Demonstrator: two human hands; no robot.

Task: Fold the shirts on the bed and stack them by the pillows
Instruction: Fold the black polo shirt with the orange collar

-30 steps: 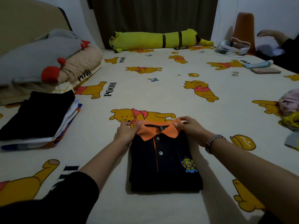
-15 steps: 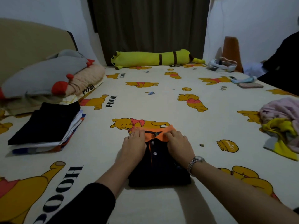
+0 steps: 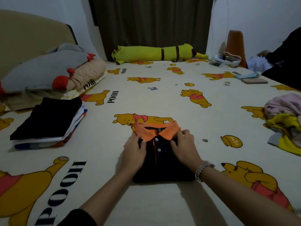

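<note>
- The folded navy polo shirt [image 3: 162, 159] lies on the bed [image 3: 162, 98] at 6 o'clock.
- Left hand [image 3: 134, 150] and right hand [image 3: 185, 147] rest flat on its shoulders, fingers fairly straight, gripping nothing.
- Best to smooth outward from the placket, level the orange collar [image 3: 156, 130], then slide palms beneath.
- Carry it flat to the folded stack [image 3: 47, 121] at 9 o'clock, beside the pillows [image 3: 48, 70].

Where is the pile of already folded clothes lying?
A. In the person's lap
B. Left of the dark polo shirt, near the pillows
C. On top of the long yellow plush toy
B: the folded stack lies left of the orange-collared polo shirt, just below the pillows.
</note>
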